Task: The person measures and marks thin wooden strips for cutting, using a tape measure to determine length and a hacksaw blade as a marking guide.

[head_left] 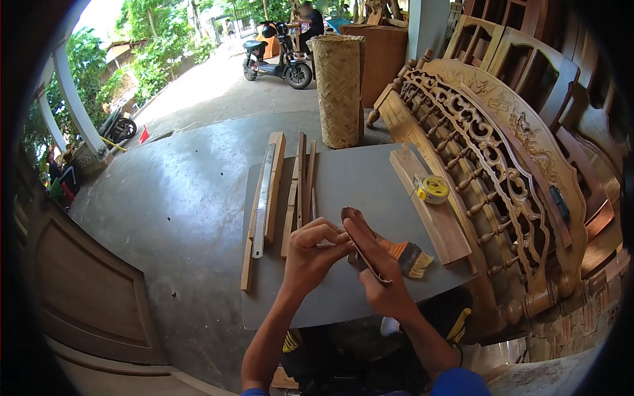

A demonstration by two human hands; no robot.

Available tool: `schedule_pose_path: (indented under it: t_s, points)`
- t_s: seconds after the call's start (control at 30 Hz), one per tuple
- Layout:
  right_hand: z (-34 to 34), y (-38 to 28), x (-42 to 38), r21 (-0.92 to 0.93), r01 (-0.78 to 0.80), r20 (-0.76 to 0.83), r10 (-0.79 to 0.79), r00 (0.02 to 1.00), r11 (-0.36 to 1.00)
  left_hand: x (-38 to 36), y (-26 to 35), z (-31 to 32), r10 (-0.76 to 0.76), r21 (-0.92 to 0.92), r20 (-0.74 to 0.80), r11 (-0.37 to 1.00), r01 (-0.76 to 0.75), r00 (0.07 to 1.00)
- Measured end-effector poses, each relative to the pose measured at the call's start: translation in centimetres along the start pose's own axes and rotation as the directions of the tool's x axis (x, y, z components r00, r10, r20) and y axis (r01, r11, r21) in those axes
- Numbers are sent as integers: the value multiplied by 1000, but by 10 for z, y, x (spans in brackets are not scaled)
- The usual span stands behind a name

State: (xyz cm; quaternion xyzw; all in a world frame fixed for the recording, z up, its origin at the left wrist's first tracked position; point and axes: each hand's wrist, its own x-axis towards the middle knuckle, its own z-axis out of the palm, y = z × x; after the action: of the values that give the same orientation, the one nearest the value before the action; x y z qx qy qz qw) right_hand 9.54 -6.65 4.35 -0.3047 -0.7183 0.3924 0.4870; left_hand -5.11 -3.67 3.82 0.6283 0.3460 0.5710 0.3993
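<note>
- A shaded porch with a smooth grey floor [178, 191] opens onto sunlit greenery; a scooter [281, 63] stands on the paving, with a person [310, 25] in dark clothing just beyond it.
- A tall woven roll [338, 92] stands upright past the far edge of the grey table [360, 175].
- Carved wooden panels [485, 135] lean along the right side.
- Over the near part of the table, the right hand [378, 261] has its grip closed on a thin strip [374, 269], its fingers pointing away from the body.
- The left hand [316, 249] is just beside that strip, fingers bent, thumb and fingertips together; I cannot tell whether its grip has hold of the edge.
- A brush [416, 259] with pale bristles lies beside the right hand, partly hidden by it.
- Left of the hands, a metal ruler [264, 198] rests along wooden strips [276, 188].
- To the right, a yellow tape measure [432, 189] sits on a wooden block [439, 224].
</note>
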Motion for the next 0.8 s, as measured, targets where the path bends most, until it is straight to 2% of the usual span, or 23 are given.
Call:
schedule_pose_path:
  t_s: [0.07,0.17,0.27,0.37,0.47,0.57,0.63,0.67,0.7,0.77,0.8]
  points:
    - [5,20,-7,111,-90,-27,94,995,990,2,-6,-4,-11,7,-42,1000,11,999]
    - [6,18,-6,97,-140,-2,141,990,985,0,-15,-9,-60,-108,-39,993,56,997]
    - [5,-1,2,-23,35,-5,-35,999,999,-1,-9,-4,-13,-77,-23,997,11,1000]
    - [17,37,-10,88,-110,-15,112,994,990,-2,-8,-10,-121,-210,-73,972,103,990]
    - [13,5,0,83,-94,-12,95,995,992,-4,-12,-13,-126,-166,-31,979,119,992]
    - [10,-4,4,-15,-10,10,10,1000,1000,-4,-14,-15,17,-38,-3,999,-17,1000]
    - [10,13,-1,67,-276,41,274,961,959,-4,4,-16,-154,-159,-8,976,151,988]
    - [8,16,-2,82,-297,47,294,955,951,-3,10,-16,-238,-219,1,948,232,971]
    - [6,15,0,96,-318,53,315,948,943,0,5,-17,-154,-164,9,975,153,988]
    - [3,-12,2,95,-171,34,168,985,981,-3,-13,-19,-18,-55,45,998,21,999]
    - [4,-7,-1,113,-251,28,249,968,961,-6,-12,-19,-47,-64,31,997,49,998]
